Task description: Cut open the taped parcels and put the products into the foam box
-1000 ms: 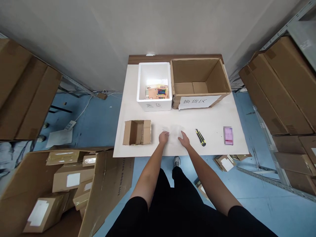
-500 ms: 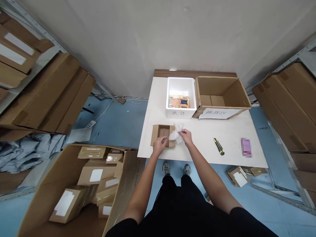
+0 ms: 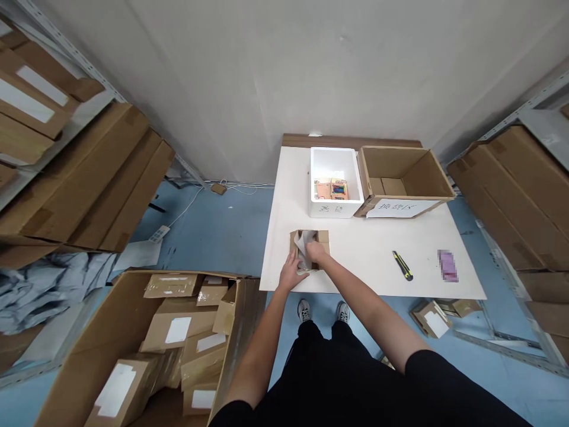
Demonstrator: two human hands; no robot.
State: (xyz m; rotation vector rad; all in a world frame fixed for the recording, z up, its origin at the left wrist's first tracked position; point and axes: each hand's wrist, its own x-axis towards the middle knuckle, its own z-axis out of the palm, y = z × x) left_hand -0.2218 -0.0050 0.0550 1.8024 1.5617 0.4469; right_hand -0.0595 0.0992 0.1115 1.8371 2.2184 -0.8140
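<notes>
A small open cardboard box (image 3: 323, 238) sits near the front left of the white table. My left hand (image 3: 290, 274) grips its near left corner, with the thumb along the front side and the fingers up the left side. Inside the box, a thin whitish wrapping sheet (image 3: 304, 242) lies crumpled and sticks up over the far edge. My right hand (image 3: 315, 252) reaches into the box, its fingers curled against that sheet; the fingertips are partly hidden.
Behind the box stand a white foam box (image 3: 336, 209) with small packets inside and a larger cardboard box (image 3: 406, 188). A yellow-black box cutter (image 3: 402, 265) and a blurred purple item (image 3: 447, 265) lie to the right. A big carton (image 3: 235, 320) of parcels stands left.
The whitish sheet has gone from beside the small box into it, along with my right hand. My left hand has moved from the box's inside edge to its near left corner.
</notes>
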